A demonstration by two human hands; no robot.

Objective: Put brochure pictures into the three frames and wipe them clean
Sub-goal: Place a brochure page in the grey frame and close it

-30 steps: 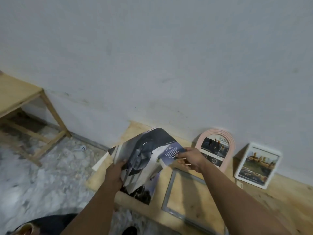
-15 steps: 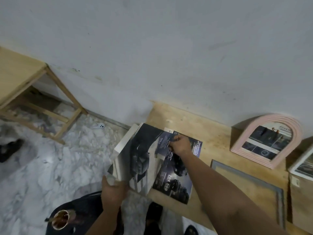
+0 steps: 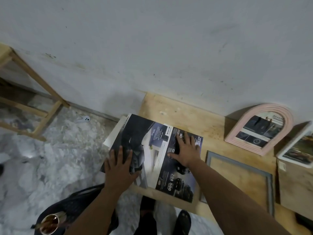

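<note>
Both hands lie flat, fingers straight and spread, on an open glossy car brochure with dark pages [image 3: 152, 150] spread across the left end of a pale wooden tabletop [image 3: 194, 116]. The left hand [image 3: 118, 168] presses the left page, over a dark vehicle pic, near the table's left edge. The right hand [image 3: 186, 151] presses the right page, beside white text (partly legible: "204 500"). Neither hand grips anything.

Frames, w/ contents: at 3 o'clock from the right hand, a flat grey rectangular frame [image 3: 237, 165] lies on the table, bare wood showing through its opening. At 2 o'clock, a pink arched frame [image 3: 286, 116] leans against the grey-white wall [image 3: 152, 48] and holds a dark brochure pic. Further right, a white rectangular frame [image 3: 301, 150], cut off by the pic's edge, holds another pic & sits tilted.

At 10 o'clock, a pale wooden stool or side table [image 3: 33, 92] stands on marbled floor [image 3: 50, 158].
</note>
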